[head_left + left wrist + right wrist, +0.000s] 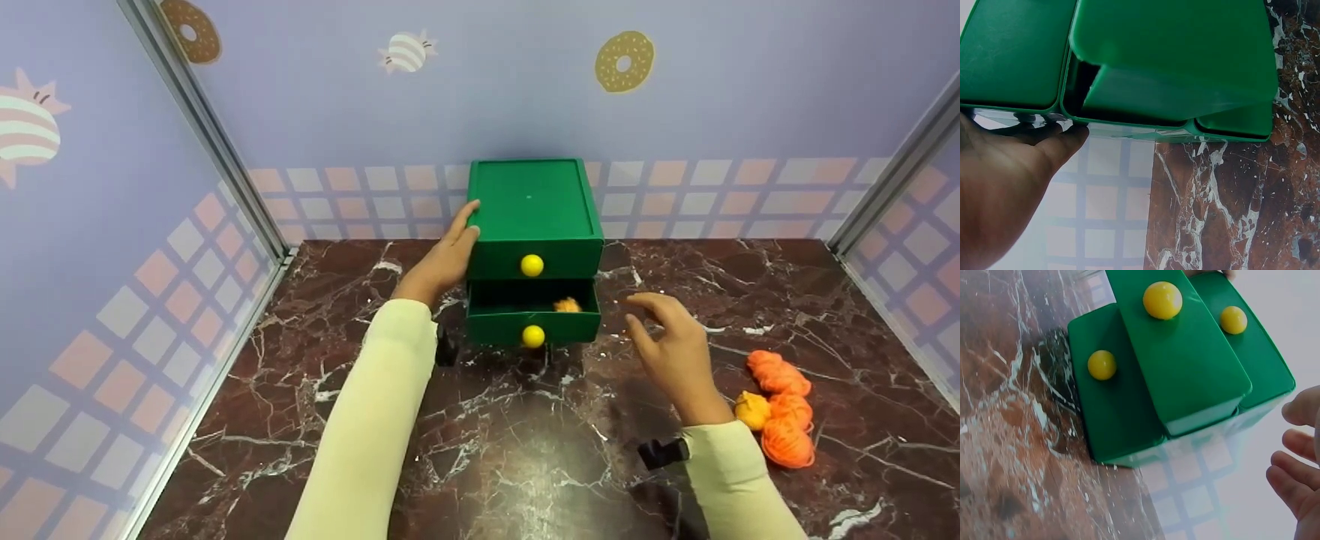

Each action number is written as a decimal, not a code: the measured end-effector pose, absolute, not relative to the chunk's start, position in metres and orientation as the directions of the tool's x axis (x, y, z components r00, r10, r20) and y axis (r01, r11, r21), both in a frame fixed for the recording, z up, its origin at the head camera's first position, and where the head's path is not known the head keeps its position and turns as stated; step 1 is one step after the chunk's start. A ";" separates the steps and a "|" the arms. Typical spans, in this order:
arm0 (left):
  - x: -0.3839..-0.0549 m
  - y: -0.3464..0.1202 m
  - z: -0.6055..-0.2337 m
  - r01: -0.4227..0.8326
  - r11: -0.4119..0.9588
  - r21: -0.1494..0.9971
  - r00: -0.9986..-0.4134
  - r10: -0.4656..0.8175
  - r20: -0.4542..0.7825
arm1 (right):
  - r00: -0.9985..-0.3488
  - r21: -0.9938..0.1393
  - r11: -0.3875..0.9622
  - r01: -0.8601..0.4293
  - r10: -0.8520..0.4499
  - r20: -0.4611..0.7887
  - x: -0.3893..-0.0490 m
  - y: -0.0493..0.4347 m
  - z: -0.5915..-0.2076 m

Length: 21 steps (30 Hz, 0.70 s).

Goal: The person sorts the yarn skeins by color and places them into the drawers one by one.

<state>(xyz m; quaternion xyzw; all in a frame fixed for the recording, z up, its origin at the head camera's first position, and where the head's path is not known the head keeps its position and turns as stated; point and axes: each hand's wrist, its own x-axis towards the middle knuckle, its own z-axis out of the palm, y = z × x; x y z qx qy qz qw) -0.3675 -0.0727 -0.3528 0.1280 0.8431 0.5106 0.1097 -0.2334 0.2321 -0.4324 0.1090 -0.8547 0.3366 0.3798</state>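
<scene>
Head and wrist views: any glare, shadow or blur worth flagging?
Head: glare on the table at lower middle, a dark shadow left of the right sleeve, orange yarn in the open drawer looks smeared; left wrist: left hand in shade, wall behind it washed out; right wrist: wall washed out too, table hazy.

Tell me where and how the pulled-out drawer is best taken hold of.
Best gripped by its round yellow knob, coming from the front, probably with thumb and fingertips around its sides. The knob stands out from the flat front of the pulled-out drawer, uncovered. The right hand seems suited: it holds nothing, while the left hand touches the cabinet.
</scene>
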 end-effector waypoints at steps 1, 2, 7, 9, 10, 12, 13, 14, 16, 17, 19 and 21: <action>-0.368 -0.073 -0.353 0.106 0.450 0.887 -0.943 0.328 -0.053 | -0.688 -0.491 0.754 -0.437 0.071 0.722 -0.233 0.234 -0.432; -0.367 -0.073 -0.353 0.105 0.451 0.887 -0.943 0.329 -0.056 | -0.691 -0.493 0.756 -0.431 0.075 0.719 -0.233 0.236 -0.432; -0.367 -0.074 -0.352 0.106 0.467 0.878 -0.942 0.330 -0.061 | -0.707 -0.503 0.766 -0.400 0.091 0.702 -0.230 0.245 -0.435; -0.367 -0.074 -0.353 0.106 0.468 0.877 -0.943 0.328 -0.060 | -0.708 -0.503 0.771 -0.391 0.097 0.700 -0.229 0.248 -0.436; -0.368 -0.074 -0.353 0.104 0.466 0.879 -0.943 0.327 -0.062 | -0.708 -0.502 0.774 -0.386 0.100 0.699 -0.229 0.250 -0.436; -0.368 -0.074 -0.353 0.103 0.462 0.881 -0.943 0.327 -0.061 | -0.707 -0.501 0.777 -0.380 0.105 0.699 -0.228 0.252 -0.437; -0.368 -0.074 -0.353 0.106 0.461 0.881 -0.942 0.330 -0.059 | -0.708 -0.501 0.780 -0.376 0.107 0.698 -0.228 0.254 -0.438; -0.368 -0.074 -0.353 0.109 0.461 0.880 -0.942 0.332 -0.058 | -0.709 -0.501 0.781 -0.374 0.108 0.697 -0.227 0.255 -0.438; -0.369 -0.074 -0.354 0.113 0.463 0.879 -0.940 0.336 -0.057 | -0.716 -0.499 0.787 -0.363 0.107 0.689 -0.226 0.259 -0.439; -0.369 -0.074 -0.354 0.114 0.464 0.879 -0.940 0.338 -0.056 | -0.720 -0.499 0.790 -0.357 0.108 0.685 -0.225 0.261 -0.439; -0.370 -0.075 -0.354 0.114 0.463 0.879 -0.939 0.340 -0.057 | -0.731 -0.501 0.796 -0.340 0.112 0.673 -0.224 0.265 -0.439; -0.370 -0.075 -0.354 0.115 0.463 0.879 -0.939 0.340 -0.057 | -0.746 -0.505 0.804 -0.315 0.119 0.655 -0.223 0.269 -0.440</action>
